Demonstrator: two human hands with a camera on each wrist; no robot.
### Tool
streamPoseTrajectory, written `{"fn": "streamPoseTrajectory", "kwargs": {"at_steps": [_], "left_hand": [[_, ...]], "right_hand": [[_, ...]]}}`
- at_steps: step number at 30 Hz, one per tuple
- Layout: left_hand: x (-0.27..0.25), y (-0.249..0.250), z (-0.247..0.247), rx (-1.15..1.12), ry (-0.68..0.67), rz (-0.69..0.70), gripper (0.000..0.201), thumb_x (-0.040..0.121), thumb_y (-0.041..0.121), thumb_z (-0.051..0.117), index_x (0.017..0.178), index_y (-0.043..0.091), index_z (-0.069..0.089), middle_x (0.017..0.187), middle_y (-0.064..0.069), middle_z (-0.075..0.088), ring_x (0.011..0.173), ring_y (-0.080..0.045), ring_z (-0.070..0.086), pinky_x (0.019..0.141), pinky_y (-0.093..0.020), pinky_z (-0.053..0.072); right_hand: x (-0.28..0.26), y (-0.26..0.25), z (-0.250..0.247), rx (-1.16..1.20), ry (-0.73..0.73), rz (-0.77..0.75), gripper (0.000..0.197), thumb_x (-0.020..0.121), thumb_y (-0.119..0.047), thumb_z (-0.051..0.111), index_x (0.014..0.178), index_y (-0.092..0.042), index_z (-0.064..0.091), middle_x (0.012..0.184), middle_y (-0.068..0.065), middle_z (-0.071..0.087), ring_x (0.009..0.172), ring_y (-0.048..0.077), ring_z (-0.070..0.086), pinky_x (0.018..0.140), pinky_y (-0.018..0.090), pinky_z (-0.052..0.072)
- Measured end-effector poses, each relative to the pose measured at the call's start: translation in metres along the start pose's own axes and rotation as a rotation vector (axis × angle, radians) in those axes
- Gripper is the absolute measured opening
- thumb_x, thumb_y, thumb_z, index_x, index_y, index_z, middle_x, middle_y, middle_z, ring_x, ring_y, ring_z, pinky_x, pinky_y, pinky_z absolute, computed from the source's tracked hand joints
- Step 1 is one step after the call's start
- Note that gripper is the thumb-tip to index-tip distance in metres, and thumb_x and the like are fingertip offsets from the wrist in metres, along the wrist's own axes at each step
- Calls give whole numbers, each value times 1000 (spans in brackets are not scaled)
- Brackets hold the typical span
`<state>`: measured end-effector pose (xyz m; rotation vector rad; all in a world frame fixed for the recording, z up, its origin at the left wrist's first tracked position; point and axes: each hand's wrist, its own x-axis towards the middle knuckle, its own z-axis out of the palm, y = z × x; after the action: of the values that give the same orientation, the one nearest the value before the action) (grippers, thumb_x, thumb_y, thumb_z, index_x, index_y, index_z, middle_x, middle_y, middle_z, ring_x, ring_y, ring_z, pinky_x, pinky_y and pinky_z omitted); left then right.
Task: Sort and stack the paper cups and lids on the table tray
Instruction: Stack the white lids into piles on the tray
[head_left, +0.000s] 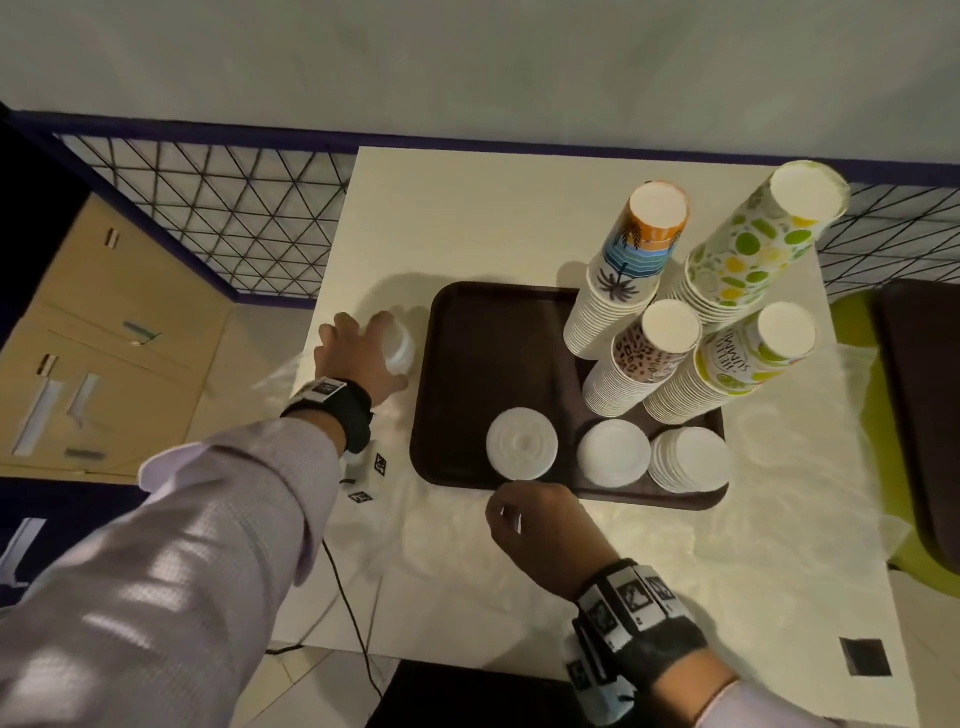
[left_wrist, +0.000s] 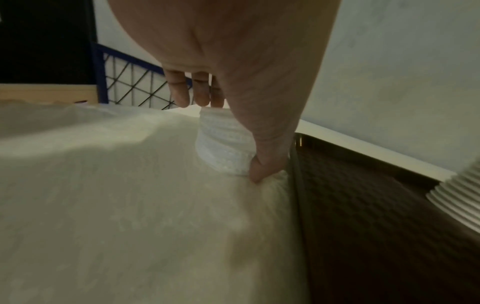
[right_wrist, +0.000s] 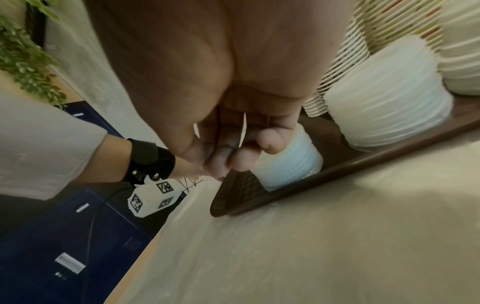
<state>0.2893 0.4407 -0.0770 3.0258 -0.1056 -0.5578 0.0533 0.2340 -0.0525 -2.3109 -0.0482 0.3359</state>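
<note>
**Left hand on a lid stack beside the tray**

The left hand (head_left: 358, 358) grips a stack of white lids (left_wrist: 223, 144) standing on the table (head_left: 467, 218), just left of the brown tray (head_left: 493, 332) — thumb down one side, fingers (left_wrist: 179, 90) over the far side.

The right hand (head_left: 540, 530) hovers over the table at the tray's near edge with fingers curled and holding nothing; it touches no lid.

On the tray:
- 3 white lid stacks along the near edge, the leftmost (head_left: 522, 443) just beyond the right hand.
- 4 upside-down stacks of printed paper cups (head_left: 639, 260) at the far right — all leaning.
</note>
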Motion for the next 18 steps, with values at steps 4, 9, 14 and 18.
{"fn": "streamPoseTrajectory", "kwargs": {"at_steps": [4, 9, 14, 18], "left_hand": [[7, -2, 4, -59, -18, 44, 96, 63, 45, 92, 137, 34, 32, 134, -12, 34, 122, -39, 37, 95, -53, 51], [12, -4, 6, -98, -78, 74, 104, 67, 48, 90, 145, 36, 23, 132, -11, 40, 124, -38, 42, 95, -52, 50], [16, -5, 5, -128, -157, 59, 103, 70, 50, 90, 150, 30, 28, 139, -15, 37, 131, -41, 40, 106, -55, 46], [12, -8, 5, -164, -116, 17, 101, 69, 52, 89, 148, 27, 31, 136, -15, 40, 127, -41, 44, 103, -52, 47]], "right_hand": [[-2, -1, 2, 27, 37, 4, 14, 89, -26, 56, 79, -25, 66, 74, -13, 65, 69, 7, 59, 63, 22, 48], [-3, -1, 5, 19, 10, 17, 14, 90, -26, 56, 81, -26, 67, 77, -14, 64, 72, 7, 59, 64, 17, 46], [2, -1, 9, 54, -7, 30, 13, 91, -24, 57, 83, -24, 67, 79, -13, 64, 74, 5, 59, 64, 13, 44], [14, -1, 12, 88, 11, 40, 13, 92, -25, 56, 85, -26, 67, 82, -13, 64, 73, 6, 61, 67, 21, 52]]}}
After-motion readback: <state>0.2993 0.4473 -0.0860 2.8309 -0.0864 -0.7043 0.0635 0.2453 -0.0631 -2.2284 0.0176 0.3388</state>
